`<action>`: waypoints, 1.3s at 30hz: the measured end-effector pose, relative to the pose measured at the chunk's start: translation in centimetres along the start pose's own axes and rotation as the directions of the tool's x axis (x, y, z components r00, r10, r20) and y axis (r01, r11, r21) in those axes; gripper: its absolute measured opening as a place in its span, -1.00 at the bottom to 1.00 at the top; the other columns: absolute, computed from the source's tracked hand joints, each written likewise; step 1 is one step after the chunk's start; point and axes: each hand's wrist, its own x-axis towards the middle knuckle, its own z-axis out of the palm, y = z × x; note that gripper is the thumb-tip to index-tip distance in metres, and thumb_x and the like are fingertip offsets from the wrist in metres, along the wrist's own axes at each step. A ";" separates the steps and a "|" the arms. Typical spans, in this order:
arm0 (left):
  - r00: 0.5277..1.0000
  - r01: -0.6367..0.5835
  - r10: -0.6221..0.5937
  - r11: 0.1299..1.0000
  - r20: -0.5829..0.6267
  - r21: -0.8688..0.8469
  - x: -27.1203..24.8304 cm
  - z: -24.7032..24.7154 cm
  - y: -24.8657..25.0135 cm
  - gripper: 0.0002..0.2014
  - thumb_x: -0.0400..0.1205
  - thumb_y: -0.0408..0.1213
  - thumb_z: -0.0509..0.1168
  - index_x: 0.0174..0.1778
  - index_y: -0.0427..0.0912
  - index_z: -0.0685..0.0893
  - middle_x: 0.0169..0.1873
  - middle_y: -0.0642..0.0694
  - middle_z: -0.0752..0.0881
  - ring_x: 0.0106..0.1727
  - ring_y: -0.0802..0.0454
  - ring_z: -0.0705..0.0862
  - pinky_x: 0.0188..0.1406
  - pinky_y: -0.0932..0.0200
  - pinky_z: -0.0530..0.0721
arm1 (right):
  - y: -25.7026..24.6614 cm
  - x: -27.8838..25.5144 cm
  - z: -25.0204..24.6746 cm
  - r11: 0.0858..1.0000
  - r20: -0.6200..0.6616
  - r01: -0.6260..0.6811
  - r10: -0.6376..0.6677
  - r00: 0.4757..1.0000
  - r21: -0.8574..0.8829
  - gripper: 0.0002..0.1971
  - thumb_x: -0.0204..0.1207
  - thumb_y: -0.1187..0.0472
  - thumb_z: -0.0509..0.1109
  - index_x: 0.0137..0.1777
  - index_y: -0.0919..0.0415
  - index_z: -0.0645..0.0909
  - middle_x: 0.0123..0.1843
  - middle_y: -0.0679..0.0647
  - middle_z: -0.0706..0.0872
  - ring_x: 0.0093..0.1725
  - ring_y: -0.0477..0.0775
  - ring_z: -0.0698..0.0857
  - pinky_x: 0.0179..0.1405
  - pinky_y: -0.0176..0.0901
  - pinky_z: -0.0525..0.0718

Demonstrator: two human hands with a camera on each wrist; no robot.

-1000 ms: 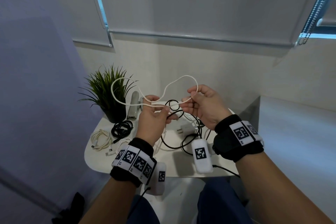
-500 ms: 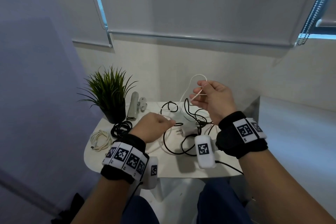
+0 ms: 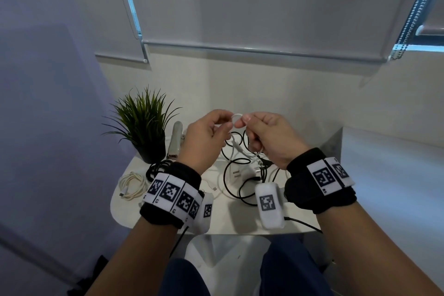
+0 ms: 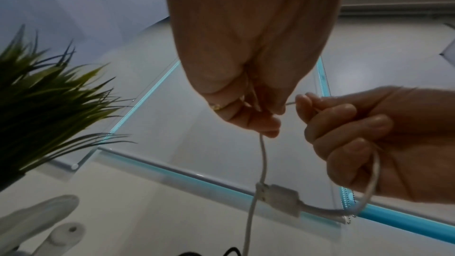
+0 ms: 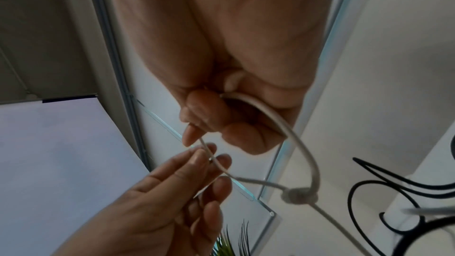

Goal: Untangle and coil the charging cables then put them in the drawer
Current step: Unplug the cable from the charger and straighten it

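Observation:
Both hands are raised above the small white table (image 3: 230, 218). My left hand (image 3: 224, 126) and right hand (image 3: 242, 120) meet and pinch a thin white cable (image 3: 236, 116), which forms a small loop between them. In the left wrist view my left hand (image 4: 261, 110) pinches the cable (image 4: 263, 159), which hangs down past its USB plug (image 4: 280, 200). The right wrist view shows a loop of the cable (image 5: 302, 143) running out of my right hand (image 5: 197, 137), whose fingers curl round it. The cable's lower part drops into a tangle of black cable (image 3: 230, 170) on the table.
A white plug adapter (image 3: 236, 173) lies in the tangle. A coiled white cable (image 3: 133, 185) and a coiled black cable (image 3: 156, 168) lie at the table's left. A potted plant (image 3: 141, 125) and a white device (image 3: 176, 137) stand at the back left. No drawer shows.
A second ago both hands held a wide loop. The left hand then dropped to the table while the right kept the cable up. The left hand has risen again and pinches the cable beside the right.

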 end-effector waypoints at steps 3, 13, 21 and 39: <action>0.999 0.025 -0.026 0.999 -0.038 -0.048 0.0 -0.1 -0.2 -0.83 0.64 -0.38 0.30 -0.21 -0.02 0.63 -0.36 0.03 0.68 -0.44 0.23 0.64 -0.30 0.17 0.69 | -0.1 -0.2 0.0 1.000 0.005 0.002 -0.002 1.000 -0.015 -0.72 0.67 0.19 0.24 -0.22 0.23 0.68 -0.57 -0.02 0.37 -0.65 -0.10 0.30 -0.61 -0.28 0.39; 0.972 0.170 -0.167 0.985 -0.163 0.004 0.0 -1.1 -1.4 -0.84 0.73 -0.24 0.12 -0.15 0.04 0.49 -0.17 -0.18 0.67 -0.55 0.09 0.68 -0.60 0.25 0.60 | -0.4 -0.5 -0.1 0.982 -0.008 0.016 -0.015 1.000 0.189 -0.70 0.67 0.12 0.22 -0.26 0.23 0.57 -0.64 -0.03 0.37 -0.65 -0.03 0.43 -0.41 -0.11 0.43; 0.927 0.239 -0.263 0.963 0.267 0.121 -1.8 -0.1 -1.1 -0.89 0.73 -0.26 0.10 0.09 -0.06 0.51 -0.27 -0.11 0.63 -0.65 0.05 0.56 -0.68 0.25 0.49 | -1.7 -0.7 -0.4 0.878 -0.050 0.094 -0.080 0.996 0.470 -0.77 0.70 0.28 0.12 -0.12 0.26 0.56 -0.12 0.14 0.80 -0.47 0.01 0.71 -0.43 -0.20 0.65; 0.990 -0.099 0.069 0.963 0.124 0.251 -1.2 -2.4 1.6 -0.92 0.57 0.04 0.20 -0.18 0.21 0.57 -0.38 0.20 0.65 -0.50 0.11 0.66 -0.03 -0.18 0.64 | 0.5 -0.1 -0.2 0.902 -0.058 0.108 -0.144 0.988 -0.418 -0.83 0.70 0.29 0.10 0.07 0.08 0.50 -0.20 -0.04 0.75 -0.19 0.08 0.72 -0.01 -0.04 0.65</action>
